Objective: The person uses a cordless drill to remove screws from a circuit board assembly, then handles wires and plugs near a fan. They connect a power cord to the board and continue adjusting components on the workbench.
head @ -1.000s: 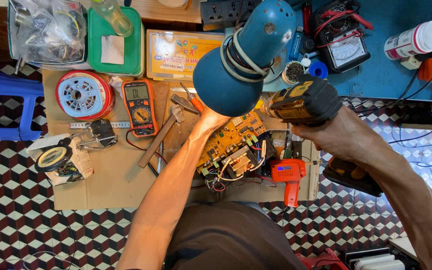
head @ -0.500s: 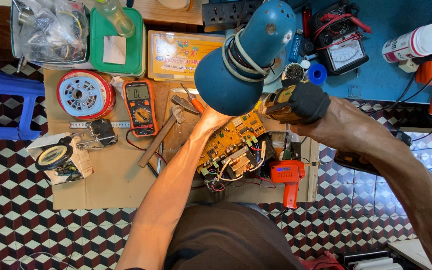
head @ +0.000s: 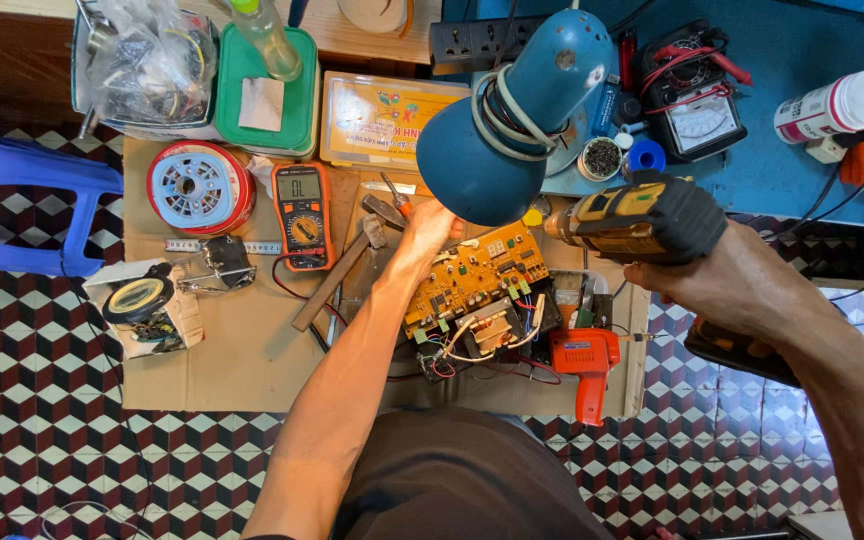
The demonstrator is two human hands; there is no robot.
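My right hand [head: 737, 290] grips a yellow and black cordless drill [head: 642, 215], held level above the mat's right part with its nose pointing left toward the circuit board. My left hand [head: 430, 228] holds the far left corner of the yellow-green circuit board [head: 472, 278], which lies tilted on the cardboard mat [head: 242, 360] with wires and a transformer at its near edge. The shade of a blue desk lamp [head: 507, 140] hides my left fingertips.
An orange multimeter [head: 302, 215], a hammer [head: 337, 275], a red and white wire spool [head: 197, 185] and a tape roll [head: 142, 300] lie left of the board. An orange soldering gun [head: 587, 365] lies near it. A blue stool [head: 22, 200] stands far left, an analog meter [head: 697, 110] behind.
The drill in my right hand shifted a little left, then back right and slightly lower. My left hand stayed on the board's corner.
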